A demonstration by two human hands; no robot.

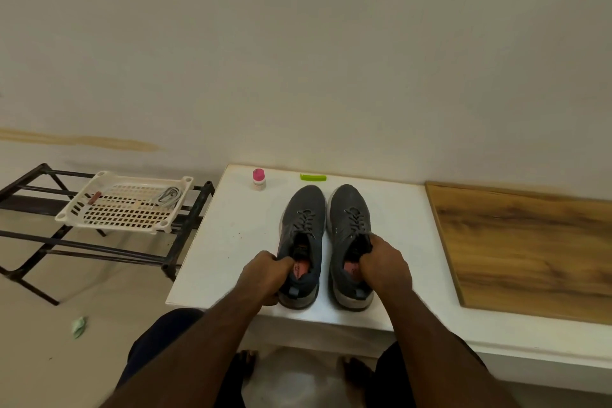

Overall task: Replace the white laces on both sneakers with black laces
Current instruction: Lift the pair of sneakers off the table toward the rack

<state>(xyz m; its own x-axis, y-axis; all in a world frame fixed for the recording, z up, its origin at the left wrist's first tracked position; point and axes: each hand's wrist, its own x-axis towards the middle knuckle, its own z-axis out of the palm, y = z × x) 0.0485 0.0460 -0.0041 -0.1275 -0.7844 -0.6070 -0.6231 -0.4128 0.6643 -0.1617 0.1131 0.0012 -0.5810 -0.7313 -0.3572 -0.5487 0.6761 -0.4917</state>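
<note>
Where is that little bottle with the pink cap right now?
In the head view, the pink-capped bottle stands near the far left edge of the white table, close to the wall, left of the green comb and beyond the left sneaker.

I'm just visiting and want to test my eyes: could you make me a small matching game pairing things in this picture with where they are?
Things:
1. comb
2. small bottle
3. basket
4. left hand

Places:
A. on the black rack
B. on the heel of the left shoe
C. by the wall, beyond the right shoe
D. by the wall, beyond and left of the left shoe

Pairs: 1-C, 2-D, 3-A, 4-B
</note>
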